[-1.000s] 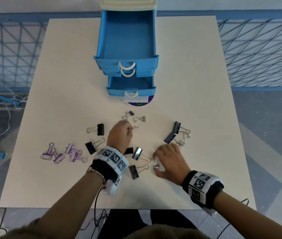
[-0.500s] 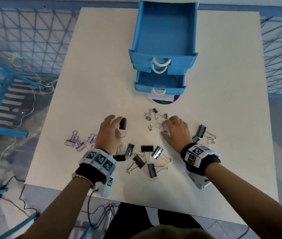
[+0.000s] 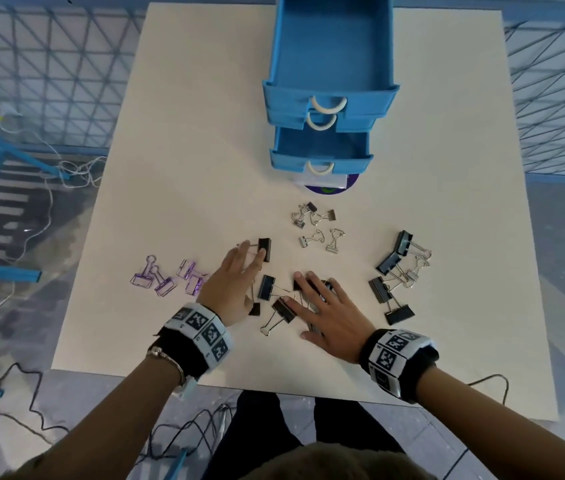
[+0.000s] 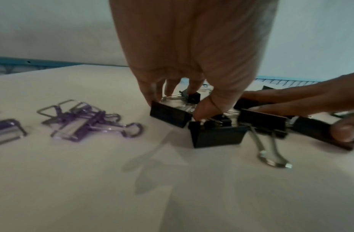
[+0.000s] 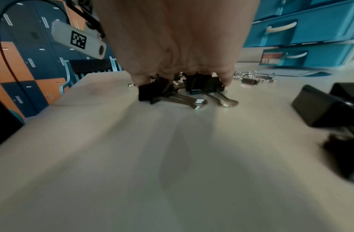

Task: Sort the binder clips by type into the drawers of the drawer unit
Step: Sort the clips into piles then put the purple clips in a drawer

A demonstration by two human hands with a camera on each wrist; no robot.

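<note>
Large black binder clips (image 3: pixel 267 287) lie in a loose pile at the table's middle. My right hand (image 3: pixel 329 310) lies flat on that pile with fingers spread, fingertips on the black clips (image 5: pixel 158 92). My left hand (image 3: pixel 236 282) reaches forward with straight fingers; one fingertip touches a separate black clip (image 3: pixel 264 249), and the thumb rests on another black clip (image 4: pixel 217 135). Purple clips (image 3: pixel 167 277) lie to its left. Small silver clips (image 3: pixel 315 223) sit in front of the blue drawer unit (image 3: pixel 329 98), whose top and bottom drawers stand pulled out.
More large black clips (image 3: pixel 393 271) are grouped at the right of the white table (image 3: pixel 187 168). The table's front edge is just under my wrists. Cables hang below the front edge, and blue railing and stairs lie beyond the left side.
My right hand has come back from the small silver clips and spread flat over the central black pile. My left hand stays by the separate black clip, fingers now stretched out.
</note>
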